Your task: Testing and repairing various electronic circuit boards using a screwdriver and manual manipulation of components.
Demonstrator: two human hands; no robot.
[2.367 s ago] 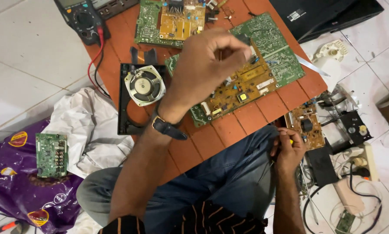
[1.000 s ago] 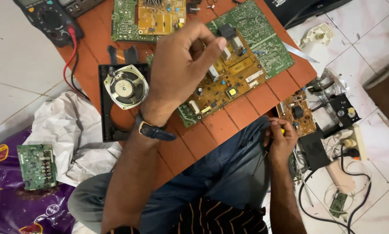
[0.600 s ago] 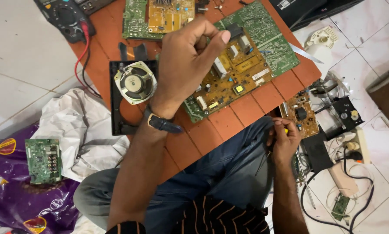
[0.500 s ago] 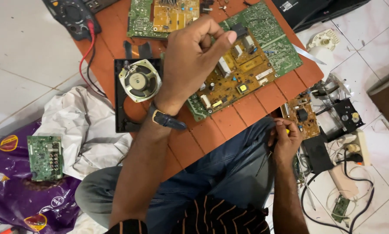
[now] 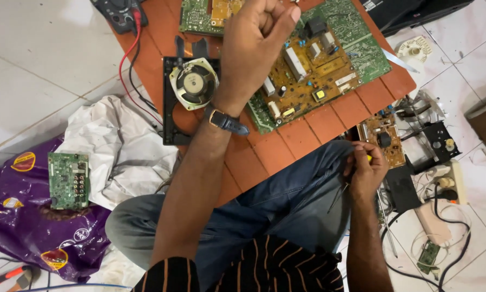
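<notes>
Orange board carries big green/yellow circuit board w/ round speaker just beside, left. Left hand clenched over circuit board's upper edge; can't tell what it grips. Right hand at knee, fingers pinched on thin screwdriver.

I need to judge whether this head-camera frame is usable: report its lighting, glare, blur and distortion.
Head view: soft, even light, with only faint shadows under the left hand and the speaker; mild glare on the white floor tiles and the purple bag; the circuit board is sharp; the right hand is slightly soft; wide-angle bending shows at the edges.
</notes>
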